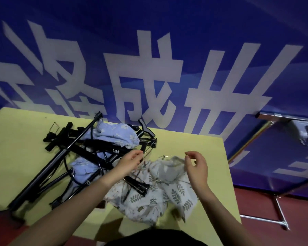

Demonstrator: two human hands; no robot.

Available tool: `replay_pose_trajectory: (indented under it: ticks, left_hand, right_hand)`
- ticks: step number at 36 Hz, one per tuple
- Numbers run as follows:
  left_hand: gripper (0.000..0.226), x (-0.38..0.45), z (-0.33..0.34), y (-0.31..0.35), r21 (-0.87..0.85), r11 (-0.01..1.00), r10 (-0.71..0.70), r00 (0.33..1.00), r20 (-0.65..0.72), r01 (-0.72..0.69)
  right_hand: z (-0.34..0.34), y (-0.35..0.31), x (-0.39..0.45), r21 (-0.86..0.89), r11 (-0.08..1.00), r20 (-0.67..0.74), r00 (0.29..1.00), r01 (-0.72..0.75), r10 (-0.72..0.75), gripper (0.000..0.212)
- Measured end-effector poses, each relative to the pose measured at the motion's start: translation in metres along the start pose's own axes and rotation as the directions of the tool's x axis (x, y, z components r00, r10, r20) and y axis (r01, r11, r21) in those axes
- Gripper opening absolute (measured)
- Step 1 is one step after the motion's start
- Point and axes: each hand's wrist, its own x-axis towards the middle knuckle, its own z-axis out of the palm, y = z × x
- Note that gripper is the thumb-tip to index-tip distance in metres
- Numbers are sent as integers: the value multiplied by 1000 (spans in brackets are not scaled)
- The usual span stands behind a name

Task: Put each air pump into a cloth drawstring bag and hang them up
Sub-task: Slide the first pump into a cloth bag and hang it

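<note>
Leaf-print bag point(149, 197) on the worktop point(25, 157), a pump point(137, 185) lying across it. Both hands pinch its drawstring: left hand point(130, 160) nearer the pump pile point(89, 150), right hand point(196, 164) opposite.

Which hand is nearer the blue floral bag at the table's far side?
Left. The left hand sits just below the blue floral bag; the right hand is farther off, over the leaf-print bag.
</note>
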Motion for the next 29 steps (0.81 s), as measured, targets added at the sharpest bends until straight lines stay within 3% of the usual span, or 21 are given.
replay_pose_trajectory:
  ticks: [5,8,11,14,17,21,24,29]
  left_hand:
    - [19,-20,-70,-39,-114,989,-108,981,-163,90]
    - [24,-32,-124,-75,-145,975,-205,922,-328,166]
    - [17,-49,-171,-105,-96,977,-211,863,-459,188]
    - [23,-61,-215,-129,50,955,-221,817,-532,291]
    - [28,-64,-256,-153,69,926,-266,771,-579,371]
    - [35,-53,-291,-177,107,886,-334,782,-527,451]
    - [41,-40,-301,-182,132,879,-374,833,-407,459]
    - [38,-17,-305,-181,181,905,-349,916,-199,385]
  right_hand:
    - [62,-27,-6,54,998,274,961,-44,28,16]
    - [110,-42,-15,17,1000,387,922,-24,16,19]
    - [155,-56,-24,16,999,481,876,-37,25,21]
    - [198,-71,-31,-1,997,531,845,-75,64,21]
    - [244,-85,-30,-36,996,584,807,-86,91,18]
    - [296,-103,-21,-149,988,612,781,-36,121,12]
    - [325,-114,-13,-272,962,587,795,13,156,31]
    - [363,-110,5,-470,879,533,820,81,210,44]
